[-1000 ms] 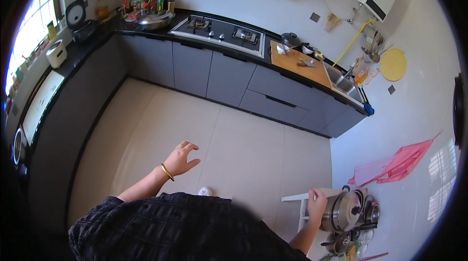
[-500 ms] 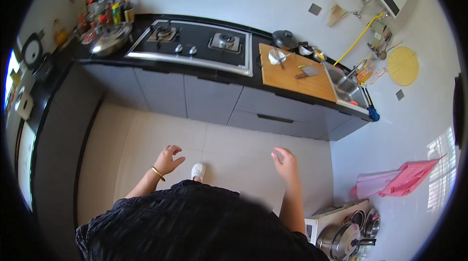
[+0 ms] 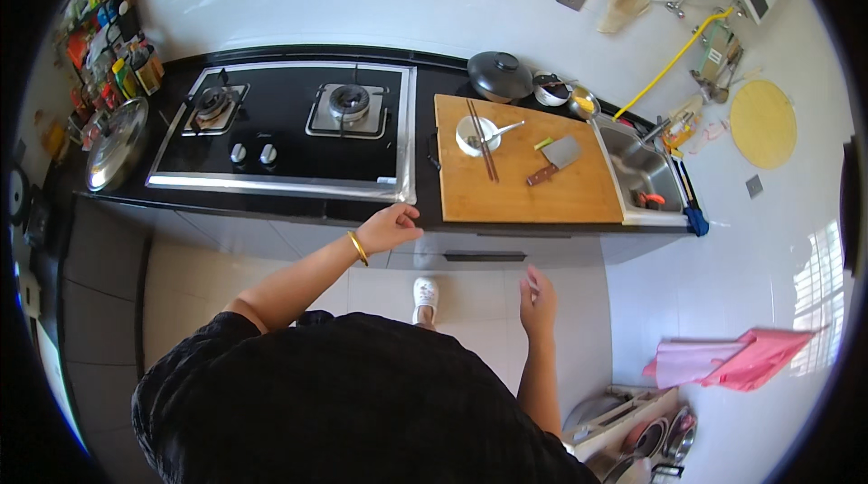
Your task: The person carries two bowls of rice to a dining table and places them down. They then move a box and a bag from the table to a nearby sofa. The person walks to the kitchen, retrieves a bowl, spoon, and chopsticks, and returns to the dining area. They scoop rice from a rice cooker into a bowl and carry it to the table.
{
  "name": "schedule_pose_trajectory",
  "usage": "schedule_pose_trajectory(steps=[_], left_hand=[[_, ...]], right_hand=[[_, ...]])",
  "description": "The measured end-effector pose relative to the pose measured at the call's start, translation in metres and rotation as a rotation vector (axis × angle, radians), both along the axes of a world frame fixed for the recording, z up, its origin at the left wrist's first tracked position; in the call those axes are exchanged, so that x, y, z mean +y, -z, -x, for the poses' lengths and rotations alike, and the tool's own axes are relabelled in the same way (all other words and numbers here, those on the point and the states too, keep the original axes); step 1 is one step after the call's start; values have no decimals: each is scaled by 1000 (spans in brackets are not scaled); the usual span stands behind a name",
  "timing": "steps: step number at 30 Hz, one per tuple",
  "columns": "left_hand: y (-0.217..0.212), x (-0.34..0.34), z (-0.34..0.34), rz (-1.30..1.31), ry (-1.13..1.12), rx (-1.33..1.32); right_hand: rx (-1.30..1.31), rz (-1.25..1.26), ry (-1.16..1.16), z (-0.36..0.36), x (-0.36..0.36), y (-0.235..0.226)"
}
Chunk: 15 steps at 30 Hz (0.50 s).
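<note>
In front of me is a long row of grey flat kitchen cabinets [image 3: 244, 235], and over it goes a black shiny countertop [image 3: 429, 204]. The person stands before it, dressed in a loose black shirt [image 3: 362, 393]. On the left part of the countertop sits a black glass gas stove with silver metal frame [image 3: 298, 136], which has two burners. To the right of it lies a thick rectangular board of yellow-brown wood [image 3: 561, 199], between the stove and a rectangular stainless steel sink [image 3: 665, 175]. Behind the board stands a round black pot with lid [image 3: 500, 77].

The left hand [image 3: 391, 229] is at the front edge of the countertop, nearest to the stove's right corner. Its fingers are released and half bent, with the thumb apart; whether it touches the edge, I cannot tell. The right hand [image 3: 539, 301] is in front of the cabinets, nearest to the board, with its fingers also released and softly curved.

On the board, a cleaver with wide grey blade and brown handle [image 3: 561, 152] lies at the right of a round white bowl [image 3: 467, 134]. Two thin brown chopsticks [image 3: 485, 154] rest across this bowl, and a white spoon [image 3: 509, 128] leans in it. Smallest is a little yellow-green piece [image 3: 543, 144], just beside the blade.
</note>
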<state>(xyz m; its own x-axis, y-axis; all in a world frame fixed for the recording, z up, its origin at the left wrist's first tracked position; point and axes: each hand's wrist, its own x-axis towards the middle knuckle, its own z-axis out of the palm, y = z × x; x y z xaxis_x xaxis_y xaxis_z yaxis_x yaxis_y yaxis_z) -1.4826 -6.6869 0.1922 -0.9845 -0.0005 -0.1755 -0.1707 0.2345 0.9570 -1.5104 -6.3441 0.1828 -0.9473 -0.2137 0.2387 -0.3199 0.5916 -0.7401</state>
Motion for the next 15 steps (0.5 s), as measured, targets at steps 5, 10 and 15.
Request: schedule_pose_trajectory(steps=[5, 10, 15], left_hand=[[22, 15, 119, -256, -210, -217], [62, 25, 213, -508, -450, -346], [64, 39, 253, -811, -651, -395]], right_hand=[[336, -299, -299, 169, -44, 2], [520, -563, -692, 272, -109, -1], [602, -412, -934, 312, -134, 26]])
